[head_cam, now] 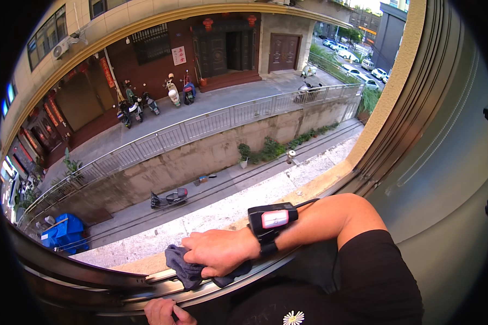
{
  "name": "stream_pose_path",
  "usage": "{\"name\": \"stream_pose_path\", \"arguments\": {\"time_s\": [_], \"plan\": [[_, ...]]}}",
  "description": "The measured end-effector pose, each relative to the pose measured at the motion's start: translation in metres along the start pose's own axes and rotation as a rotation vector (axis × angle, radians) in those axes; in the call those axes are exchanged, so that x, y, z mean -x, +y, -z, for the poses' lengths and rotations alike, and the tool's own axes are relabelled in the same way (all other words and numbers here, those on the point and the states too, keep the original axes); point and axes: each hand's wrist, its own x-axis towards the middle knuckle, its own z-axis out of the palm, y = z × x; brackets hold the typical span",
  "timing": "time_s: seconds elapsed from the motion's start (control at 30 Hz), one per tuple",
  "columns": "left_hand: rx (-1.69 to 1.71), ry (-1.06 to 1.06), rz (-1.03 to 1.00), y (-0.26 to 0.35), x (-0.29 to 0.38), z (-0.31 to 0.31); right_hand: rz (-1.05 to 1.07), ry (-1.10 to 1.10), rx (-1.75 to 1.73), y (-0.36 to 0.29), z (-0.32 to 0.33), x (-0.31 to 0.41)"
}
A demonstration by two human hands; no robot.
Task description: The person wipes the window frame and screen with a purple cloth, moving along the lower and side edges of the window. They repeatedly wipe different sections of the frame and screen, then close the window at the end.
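Observation:
My right hand (223,248) presses a dark grey cloth (184,268) down onto the metal window track (211,289). The cloth bunches out past the fingertips and below the wrist, and part of it lies hidden under the palm. Strapped to my right wrist is a black device (270,223) with a cable running up the forearm. At the bottom edge, my left hand (168,312) rests with curled fingers at the inner side of the track. Its lower part is cut off by the picture, and I see nothing in it.
A sliding window sash frame (77,268) stands on the left. Beyond the track runs a rough outer ledge (244,203), with a drop to a lane holding a parked scooter (169,198). On the right are the window jamb (406,105) and a bead chain (435,142).

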Motion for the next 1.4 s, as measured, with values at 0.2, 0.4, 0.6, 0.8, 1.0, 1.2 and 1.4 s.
{"name": "stream_pose_path", "arguments": {"time_s": [0.2,0.4,0.6,0.8,1.0,1.2,1.4], "plan": [[0.025,0.024,-0.058,-0.011,0.004,-0.011,0.181,0.146,0.033,-0.014,-0.031,-0.052],[-0.063,-0.005,0.041,-0.016,0.012,-0.004,0.192,0.248,-0.003,-0.027,-0.046,-0.090],[-0.006,-0.009,0.075,-0.017,0.005,0.003,0.174,0.106,0.134,-0.021,-0.010,-0.029],[0.044,-0.081,0.138,-0.010,-0.010,0.011,-0.010,0.037,0.210,-0.017,0.029,0.052],[-0.085,-0.185,0.229,-0.016,-0.028,0.012,-0.092,0.135,0.240,-0.015,0.030,0.082],[-0.342,-0.166,0.254,-0.032,-0.033,0.014,-0.099,0.152,0.197,-0.008,0.027,0.083],[-0.396,-0.185,0.305,-0.033,-0.030,0.017,-0.058,0.167,0.187,-0.007,0.027,0.085]]}}
